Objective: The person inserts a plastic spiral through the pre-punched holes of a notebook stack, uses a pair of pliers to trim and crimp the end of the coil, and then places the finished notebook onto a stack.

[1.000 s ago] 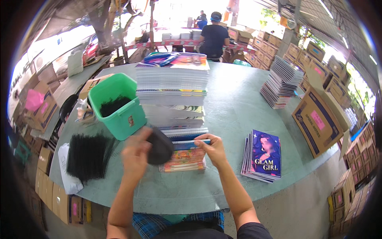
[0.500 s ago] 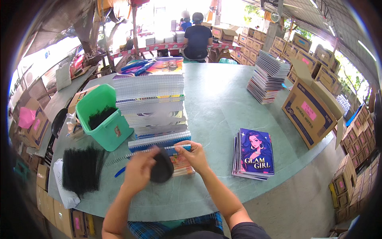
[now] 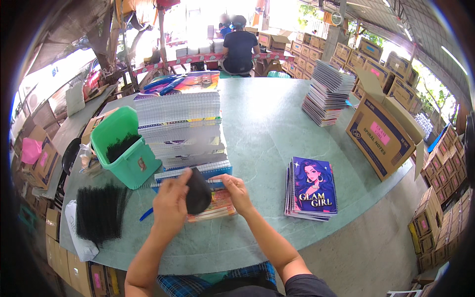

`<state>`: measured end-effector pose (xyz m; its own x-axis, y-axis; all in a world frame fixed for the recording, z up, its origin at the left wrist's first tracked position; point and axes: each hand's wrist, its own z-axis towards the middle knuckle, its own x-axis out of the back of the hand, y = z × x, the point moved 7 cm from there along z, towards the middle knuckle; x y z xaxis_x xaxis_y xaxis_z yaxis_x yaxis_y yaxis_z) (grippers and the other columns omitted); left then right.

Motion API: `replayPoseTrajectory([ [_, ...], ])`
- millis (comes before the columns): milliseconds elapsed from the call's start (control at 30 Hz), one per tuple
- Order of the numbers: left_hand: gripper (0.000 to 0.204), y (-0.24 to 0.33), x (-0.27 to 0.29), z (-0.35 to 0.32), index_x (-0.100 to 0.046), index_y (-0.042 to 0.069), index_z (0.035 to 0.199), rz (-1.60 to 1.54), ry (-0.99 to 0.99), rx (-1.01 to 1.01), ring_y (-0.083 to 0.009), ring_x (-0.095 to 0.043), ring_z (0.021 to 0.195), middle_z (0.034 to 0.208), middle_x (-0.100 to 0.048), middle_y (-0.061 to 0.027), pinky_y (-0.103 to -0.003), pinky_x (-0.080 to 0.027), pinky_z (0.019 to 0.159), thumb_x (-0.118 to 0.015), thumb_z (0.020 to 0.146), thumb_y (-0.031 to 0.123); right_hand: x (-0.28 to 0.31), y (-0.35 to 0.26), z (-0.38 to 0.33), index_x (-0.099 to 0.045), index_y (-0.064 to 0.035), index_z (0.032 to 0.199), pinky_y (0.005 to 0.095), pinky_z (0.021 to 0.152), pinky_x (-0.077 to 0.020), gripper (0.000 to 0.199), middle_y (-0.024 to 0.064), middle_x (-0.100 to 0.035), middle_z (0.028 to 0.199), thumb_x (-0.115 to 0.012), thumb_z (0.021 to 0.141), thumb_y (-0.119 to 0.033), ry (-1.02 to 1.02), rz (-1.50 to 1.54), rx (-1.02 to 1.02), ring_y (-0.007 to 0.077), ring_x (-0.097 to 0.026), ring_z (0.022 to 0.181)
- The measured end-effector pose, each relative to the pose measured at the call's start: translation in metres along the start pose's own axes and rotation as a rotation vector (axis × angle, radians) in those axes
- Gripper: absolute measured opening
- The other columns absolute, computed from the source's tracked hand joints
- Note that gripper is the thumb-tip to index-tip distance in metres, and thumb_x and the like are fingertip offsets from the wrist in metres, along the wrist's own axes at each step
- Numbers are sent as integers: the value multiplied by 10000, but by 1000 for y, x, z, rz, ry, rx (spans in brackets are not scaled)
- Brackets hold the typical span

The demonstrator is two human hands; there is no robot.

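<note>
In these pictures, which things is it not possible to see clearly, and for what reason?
Head view:
Held notebook, middle: hidden by black pad.
Box, inside: hidden by its side.
Bucket, bottom: hidden by its wall.
Tall stack, one patch: blurred.
Plaid cloth: cut by lower edge.

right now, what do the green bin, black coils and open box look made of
Green bin: likely smooth plastic, by its moulded rim and sheen. Black coils: dull, thin loops, perhaps plastic; coated wire possible. Open box: matte, likely cardboard, by its brown folded flaps.
</note>
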<state>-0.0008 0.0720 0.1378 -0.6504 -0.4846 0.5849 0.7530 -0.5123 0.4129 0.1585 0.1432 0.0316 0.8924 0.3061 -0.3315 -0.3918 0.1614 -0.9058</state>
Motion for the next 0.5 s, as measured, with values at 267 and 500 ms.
replayPoseTrajectory([
  [267,378,-3,-91,-90,-572,164,1194,14,-600,82,-370,-578,913,1022,-578,-167,-435,-482,768,-555,820,112,-2,4,2,-643,9,976,204,599,-516,276,43,-655,850,-550,917,-244,-15,-186,59,60,-591,695],
  [500,310,1,-62,-78,-605,108,1090,-1,-231,-145,-313,-552,940,1002,-582,-140,-420,-442,772,-619,799,213,-3,-2,-2,-624,21,942,224,730,-521,148,122,-652,1004,-646,795,18,23,-129,75,110,-601,875],
])
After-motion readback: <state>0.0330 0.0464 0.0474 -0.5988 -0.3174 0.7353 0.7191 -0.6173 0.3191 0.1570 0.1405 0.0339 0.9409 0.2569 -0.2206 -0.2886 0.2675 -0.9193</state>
